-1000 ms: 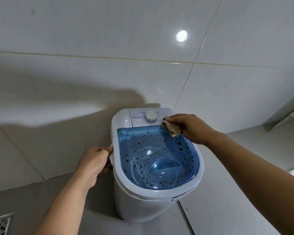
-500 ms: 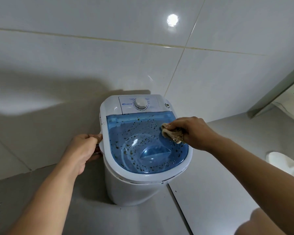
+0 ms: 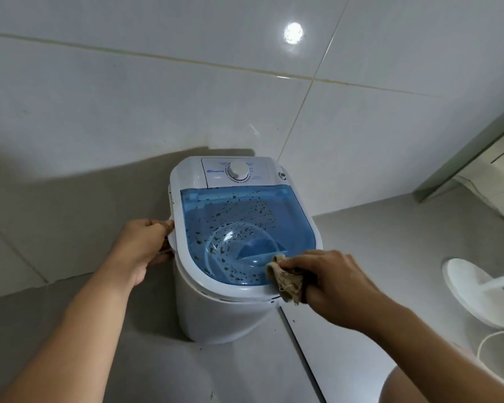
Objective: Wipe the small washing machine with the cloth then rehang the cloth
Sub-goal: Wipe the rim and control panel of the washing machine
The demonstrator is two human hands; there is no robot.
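Observation:
A small white washing machine (image 3: 216, 312) stands on the floor against the tiled wall. Its blue see-through lid (image 3: 230, 225) is speckled with dark specks, and a white dial (image 3: 238, 171) sits on the panel behind it. My right hand (image 3: 335, 283) is closed on a bunched beige cloth (image 3: 287, 282), pressing it on the lid's near right corner by the white rim. My left hand (image 3: 141, 245) grips the handle on the machine's left side.
A white round base with a pole (image 3: 477, 292) stands on the floor at the right, with a thin white cord (image 3: 489, 338) near it. A metal door frame (image 3: 472, 152) rises at the far right. The tiled wall (image 3: 128, 97) is close behind the machine.
My right hand has dragged the cloth down the lid's right side, from beside the dial to the near right corner. My left hand has stayed on the side handle.

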